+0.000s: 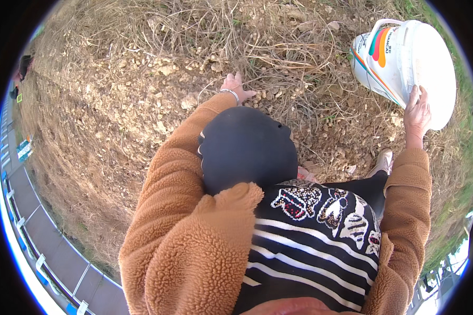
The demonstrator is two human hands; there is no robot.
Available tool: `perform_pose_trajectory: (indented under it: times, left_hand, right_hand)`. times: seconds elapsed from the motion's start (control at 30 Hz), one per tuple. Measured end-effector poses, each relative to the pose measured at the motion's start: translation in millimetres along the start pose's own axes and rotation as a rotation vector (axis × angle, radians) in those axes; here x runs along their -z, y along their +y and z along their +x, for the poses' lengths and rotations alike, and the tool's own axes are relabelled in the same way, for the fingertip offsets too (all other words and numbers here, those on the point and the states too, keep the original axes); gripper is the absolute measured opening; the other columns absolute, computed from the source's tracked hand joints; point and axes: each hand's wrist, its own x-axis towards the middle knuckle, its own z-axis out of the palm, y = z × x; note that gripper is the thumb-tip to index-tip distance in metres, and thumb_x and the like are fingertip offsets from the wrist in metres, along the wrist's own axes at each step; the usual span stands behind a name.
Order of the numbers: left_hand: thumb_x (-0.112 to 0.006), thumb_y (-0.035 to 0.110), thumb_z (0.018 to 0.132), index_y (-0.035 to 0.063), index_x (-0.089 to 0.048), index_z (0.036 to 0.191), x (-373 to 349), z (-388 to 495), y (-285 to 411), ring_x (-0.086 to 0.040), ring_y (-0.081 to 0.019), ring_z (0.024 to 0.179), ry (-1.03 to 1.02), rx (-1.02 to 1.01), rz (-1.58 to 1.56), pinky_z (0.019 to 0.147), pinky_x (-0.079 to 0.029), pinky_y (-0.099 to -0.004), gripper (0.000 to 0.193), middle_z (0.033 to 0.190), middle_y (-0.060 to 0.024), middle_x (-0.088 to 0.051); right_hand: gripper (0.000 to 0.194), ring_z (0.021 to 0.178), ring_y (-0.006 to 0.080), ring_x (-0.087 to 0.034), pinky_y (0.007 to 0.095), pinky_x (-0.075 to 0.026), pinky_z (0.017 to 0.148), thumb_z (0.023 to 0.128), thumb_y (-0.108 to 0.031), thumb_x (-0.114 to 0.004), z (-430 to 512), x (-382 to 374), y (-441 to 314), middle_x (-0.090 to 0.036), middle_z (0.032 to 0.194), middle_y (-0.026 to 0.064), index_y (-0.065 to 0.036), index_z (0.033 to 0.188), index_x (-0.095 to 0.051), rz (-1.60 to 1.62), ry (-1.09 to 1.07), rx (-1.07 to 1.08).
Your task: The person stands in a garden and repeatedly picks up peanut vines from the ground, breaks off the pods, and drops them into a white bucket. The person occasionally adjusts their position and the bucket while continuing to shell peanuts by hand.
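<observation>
My left hand [236, 87] reaches down to the dry soil past my dark bent knee [248, 145]. Its thumb is spread from the fingers, and nothing shows in it; a silver bangle [230, 93] circles the wrist. Beside the thumb lie small tan lumps [262, 95], pods or clods, I cannot tell which. Dry stalks [287, 55] tangle just beyond. At the right, my right hand [418, 112] grips the rim of a white plastic paint bucket [362, 71], its fingers resting along the edge. The bucket's round top is too bright to tell lid from opening.
Stony brown soil [114, 106] stretches left under straw. My shoe [383, 160] stands on the ground below the bucket. A paved strip with a white railing [43, 267] curves along the lower left, and green grass [463, 86] borders the right.
</observation>
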Motion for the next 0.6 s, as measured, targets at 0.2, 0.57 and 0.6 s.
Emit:
perform_pose_trajectory:
  times: [0.2,0.57,0.6]
  left_hand:
    - [-0.064,0.061,0.076,0.0052,-0.032,0.146,-18,48,23,-0.053,-0.0352,0.124,-0.292,0.183,-0.086,0.102,-0.043,-0.0424,0.096,0.134,-0.0203,-0.054]
    - [-0.055,0.057,0.086,-0.0058,-0.059,0.118,52,59,16,-0.052,-0.0409,0.12,0.135,0.123,-0.301,0.102,-0.041,-0.0434,0.07,0.123,-0.03,-0.057]
    - [-0.055,0.056,0.087,-0.0064,-0.058,0.118,73,61,13,-0.051,-0.041,0.121,0.193,0.086,-0.321,0.103,-0.04,-0.0433,0.07,0.125,-0.0303,-0.056]
  right_hand:
    - [0.057,0.104,0.0349,-0.063,0.0447,-0.048,0.089,0.098,-0.056,-0.034,4,0,-7,-0.068,0.109,0.0161,-0.012,0.129,-0.052,0.006,-0.025,-0.021]
    - [0.055,0.103,0.0344,-0.063,0.0438,-0.049,0.088,0.096,-0.057,-0.037,6,-3,2,-0.068,0.106,0.0182,-0.016,0.128,-0.054,-0.03,-0.032,-0.039]
    - [0.054,0.103,0.0344,-0.063,0.0437,-0.049,0.088,0.096,-0.057,-0.038,5,-4,3,-0.068,0.106,0.0183,-0.016,0.128,-0.054,-0.028,-0.036,-0.042]
